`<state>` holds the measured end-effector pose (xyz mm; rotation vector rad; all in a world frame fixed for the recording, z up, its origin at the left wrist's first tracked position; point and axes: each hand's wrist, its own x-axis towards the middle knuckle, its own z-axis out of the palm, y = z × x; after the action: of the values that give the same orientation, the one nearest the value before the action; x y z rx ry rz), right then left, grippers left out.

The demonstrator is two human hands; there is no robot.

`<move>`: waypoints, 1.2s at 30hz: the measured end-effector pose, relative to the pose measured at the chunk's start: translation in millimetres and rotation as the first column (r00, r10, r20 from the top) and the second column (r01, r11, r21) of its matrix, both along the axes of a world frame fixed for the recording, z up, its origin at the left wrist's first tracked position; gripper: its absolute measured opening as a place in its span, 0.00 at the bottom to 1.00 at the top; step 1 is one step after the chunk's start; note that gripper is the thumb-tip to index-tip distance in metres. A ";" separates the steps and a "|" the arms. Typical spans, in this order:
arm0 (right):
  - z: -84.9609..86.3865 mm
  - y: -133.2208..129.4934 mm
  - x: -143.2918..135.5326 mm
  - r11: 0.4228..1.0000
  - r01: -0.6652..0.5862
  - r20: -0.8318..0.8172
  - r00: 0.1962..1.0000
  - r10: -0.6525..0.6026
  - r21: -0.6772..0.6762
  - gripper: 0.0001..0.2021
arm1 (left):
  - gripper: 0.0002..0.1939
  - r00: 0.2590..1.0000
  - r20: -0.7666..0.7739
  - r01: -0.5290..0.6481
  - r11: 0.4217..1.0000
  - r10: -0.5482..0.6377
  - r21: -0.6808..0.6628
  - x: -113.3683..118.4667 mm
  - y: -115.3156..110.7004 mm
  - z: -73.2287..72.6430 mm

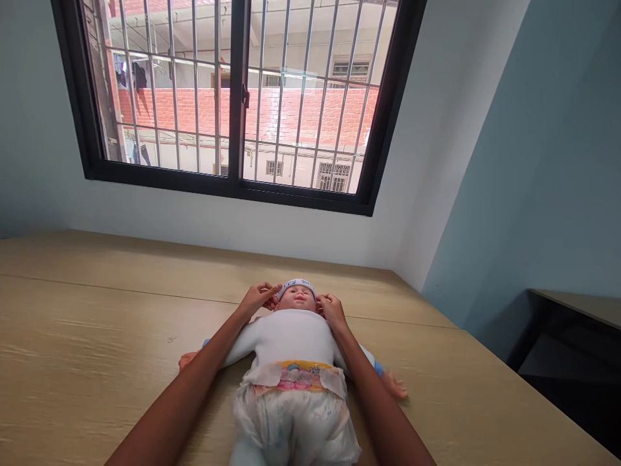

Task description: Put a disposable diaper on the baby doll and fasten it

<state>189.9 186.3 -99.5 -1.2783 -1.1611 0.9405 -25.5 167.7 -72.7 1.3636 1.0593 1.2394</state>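
A baby doll (pixel 291 343) lies on its back on the wooden table (pixel 97 336), head pointing away from me. It wears a white top, a diaper (pixel 291 421) with a coloured waistband, and a small blue and white cap (pixel 296 285). My left hand (pixel 259 299) pinches the cap's edge at the left side of the doll's head. At the right side of the head, my right hand (pixel 331 307) grips the cap's edge the same way. Both forearms run along the doll's body.
The table reaches the wall under a large barred window (pixel 237 97). A blue wall closes the right side, with a dark desk (pixel 572 343) beyond the table's right edge. Bare tabletop spreads to the left of the doll.
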 end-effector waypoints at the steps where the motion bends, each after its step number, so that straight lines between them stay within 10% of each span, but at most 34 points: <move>1: 0.5 0.3 -0.3 1.000 0.001 -0.010 1.000 -0.001 0.007 0.07 | 0.24 1.000 -0.003 -0.003 1.000 0.003 -0.004 -0.3 0.3 -0.2; 36: 13.3 -6.2 -1.0 0.996 -0.068 -0.288 0.954 0.080 0.052 0.13 | 0.27 0.995 -0.045 -0.091 0.989 0.086 -0.119 -0.8 0.5 -3.0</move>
<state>188.9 180.1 -86.2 -1.0283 -0.9973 1.1124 -26.3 168.3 -75.7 1.2651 1.2146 1.1968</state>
